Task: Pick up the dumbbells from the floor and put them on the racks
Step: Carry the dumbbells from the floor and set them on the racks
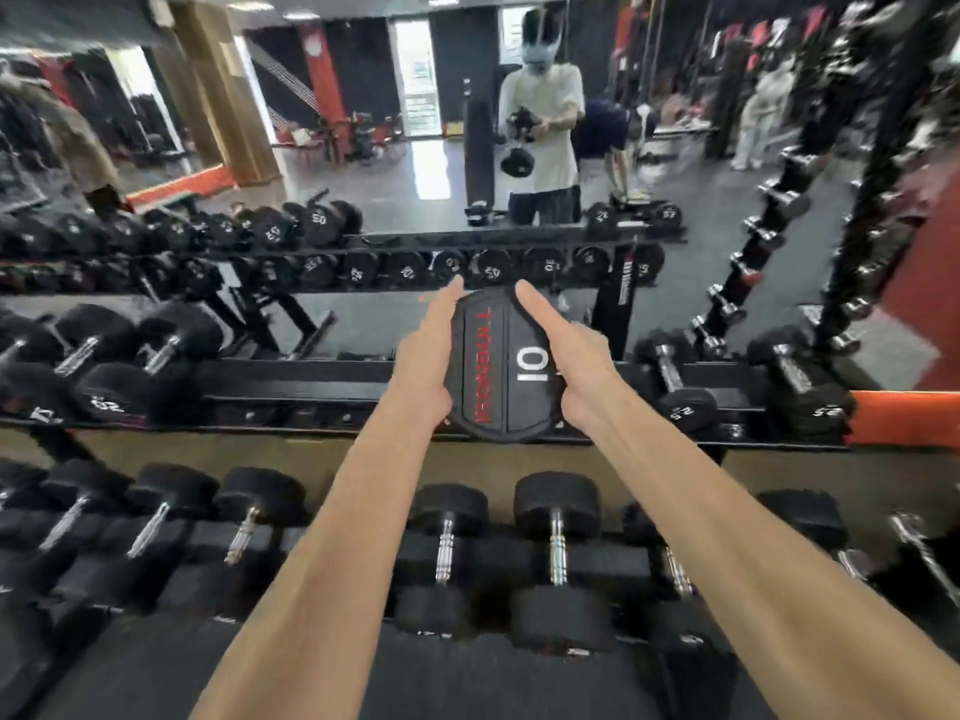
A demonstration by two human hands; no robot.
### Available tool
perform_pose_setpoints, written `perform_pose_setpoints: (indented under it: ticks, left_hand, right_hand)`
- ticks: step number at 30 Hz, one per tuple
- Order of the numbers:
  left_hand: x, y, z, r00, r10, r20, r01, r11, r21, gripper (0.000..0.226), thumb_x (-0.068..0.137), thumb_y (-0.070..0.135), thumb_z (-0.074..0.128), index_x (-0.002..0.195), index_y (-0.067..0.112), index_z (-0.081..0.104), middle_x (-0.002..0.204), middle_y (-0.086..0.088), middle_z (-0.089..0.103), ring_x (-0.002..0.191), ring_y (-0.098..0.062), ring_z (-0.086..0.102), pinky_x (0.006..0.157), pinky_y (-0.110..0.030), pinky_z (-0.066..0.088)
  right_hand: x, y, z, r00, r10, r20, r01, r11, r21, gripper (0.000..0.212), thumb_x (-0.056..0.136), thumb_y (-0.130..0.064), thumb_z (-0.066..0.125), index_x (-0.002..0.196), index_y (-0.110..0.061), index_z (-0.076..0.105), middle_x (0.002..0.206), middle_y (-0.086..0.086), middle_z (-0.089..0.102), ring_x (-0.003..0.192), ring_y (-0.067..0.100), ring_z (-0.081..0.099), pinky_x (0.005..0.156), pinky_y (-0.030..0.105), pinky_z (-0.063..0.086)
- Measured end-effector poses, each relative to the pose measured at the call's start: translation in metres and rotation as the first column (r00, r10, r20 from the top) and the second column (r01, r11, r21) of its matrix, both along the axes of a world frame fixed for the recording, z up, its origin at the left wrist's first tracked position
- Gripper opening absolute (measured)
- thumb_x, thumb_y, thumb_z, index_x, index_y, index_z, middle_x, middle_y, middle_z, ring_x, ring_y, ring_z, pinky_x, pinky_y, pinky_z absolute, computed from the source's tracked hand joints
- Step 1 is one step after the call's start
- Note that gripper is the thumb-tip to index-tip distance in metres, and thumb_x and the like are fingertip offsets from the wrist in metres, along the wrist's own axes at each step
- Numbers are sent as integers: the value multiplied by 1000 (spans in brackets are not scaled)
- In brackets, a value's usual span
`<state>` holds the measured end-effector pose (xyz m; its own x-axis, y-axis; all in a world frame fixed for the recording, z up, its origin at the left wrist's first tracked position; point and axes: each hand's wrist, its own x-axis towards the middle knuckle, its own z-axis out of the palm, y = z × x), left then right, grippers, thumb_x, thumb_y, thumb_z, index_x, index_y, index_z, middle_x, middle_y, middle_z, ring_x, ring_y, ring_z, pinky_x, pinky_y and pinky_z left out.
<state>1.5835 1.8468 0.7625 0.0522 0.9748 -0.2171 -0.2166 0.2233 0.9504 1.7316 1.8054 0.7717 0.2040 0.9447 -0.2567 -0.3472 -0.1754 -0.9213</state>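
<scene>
Nearest to you, the lower tier of the rack (519,646) carries a row of black dumbbells with chrome handles, lying side by side; one of them (558,558) sits directly under your arms. Your two forearms reach out over that row.

Beyond it, your left hand (423,363) and your right hand (571,363) clasp the dumbbell (506,363) between them, each pressed to one side of its round black end plate, fingers stretched along the rim and pointing away from you. The plate faces you (white "10" and a line of red lettering, turned sideways). It is held at the front edge of the upper tier (311,379), in an open gap between the dumbbells already racked to left and right; whether it touches the tier you cannot tell.

Farther back, a wall mirror (363,122) reflects the racks and a person in a light shirt holding a dumbbell.
</scene>
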Motion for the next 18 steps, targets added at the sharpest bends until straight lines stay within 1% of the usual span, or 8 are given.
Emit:
perform_pose_setpoints:
  ticks: [1, 3, 6, 8, 10, 13, 16, 18]
  left_hand:
    - [13, 15, -1, 999, -42, 16, 42, 999, -7, 76, 61, 71, 80, 118, 21, 80, 112, -9, 81, 104, -33, 78, 96, -52, 61]
    - [40, 50, -3, 996, -91, -11, 90, 995, -28, 70, 64, 66, 80, 115, 19, 81, 109, -10, 82, 103, -33, 78, 96, -52, 61]
    - [81, 100, -17, 985, -162, -51, 159, 985, -61, 60, 74, 63, 77, 113, 17, 81, 107, -9, 82, 102, -32, 78, 96, -50, 61]
    - [105, 126, -27, 980, -194, -49, 190, 979, -75, 56, 77, 62, 74, 109, 16, 82, 104, -9, 83, 97, -31, 78, 88, -44, 63]
    - [124, 153, -37, 980, -195, -31, 192, 978, -85, 56, 75, 61, 74, 109, 16, 82, 104, -10, 83, 97, -32, 78, 85, -43, 62]
    - [147, 193, -42, 975, -220, -36, 215, 971, -108, 60, 76, 59, 73, 114, 14, 81, 107, -11, 82, 103, -34, 77, 89, -44, 62]
    - [162, 242, -42, 972, -227, -57, 219, 969, -118, 58, 80, 56, 73, 117, 12, 79, 106, -11, 82, 106, -34, 76, 93, -47, 60]
    - [170, 271, -39, 967, -248, -64, 239, 963, -125, 62, 78, 58, 73, 120, 13, 78, 106, -11, 82, 104, -34, 77, 94, -48, 60]
  right_hand:
    - [10, 11, -2, 1000, -26, 1, 26, 1000, -2, 62, 69, -51, 92, 110, -7, 77, 84, 3, 83, 69, 17, 80, 54, 30, 61]
    - [36, 40, -8, 997, -76, -17, 76, 997, 4, 69, 67, -53, 93, 117, -8, 76, 92, 4, 83, 80, 22, 81, 60, 33, 63]
    - [74, 84, -24, 989, -145, -16, 145, 989, -18, 86, 59, -56, 96, 126, -7, 71, 99, 7, 83, 89, 26, 81, 72, 44, 67]
    - [97, 109, -34, 989, -145, -19, 145, 989, -25, 78, 62, -53, 95, 120, -7, 74, 98, 8, 83, 89, 28, 80, 75, 46, 66]
    - [117, 137, -42, 988, -154, -10, 154, 987, -42, 72, 64, -52, 95, 116, -6, 76, 95, 8, 83, 89, 29, 80, 72, 44, 66]
    - [139, 179, -54, 984, -178, -7, 177, 983, -58, 75, 63, -53, 95, 119, -6, 75, 97, 8, 83, 91, 28, 80, 71, 40, 66]
    - [152, 220, -54, 979, -200, -27, 198, 977, -79, 74, 64, -53, 94, 119, -8, 74, 97, 7, 83, 88, 27, 80, 58, 33, 63]
    - [158, 245, -55, 972, -230, -41, 226, 970, -87, 71, 65, -52, 94, 117, -8, 74, 96, 7, 83, 86, 27, 80, 52, 30, 61]
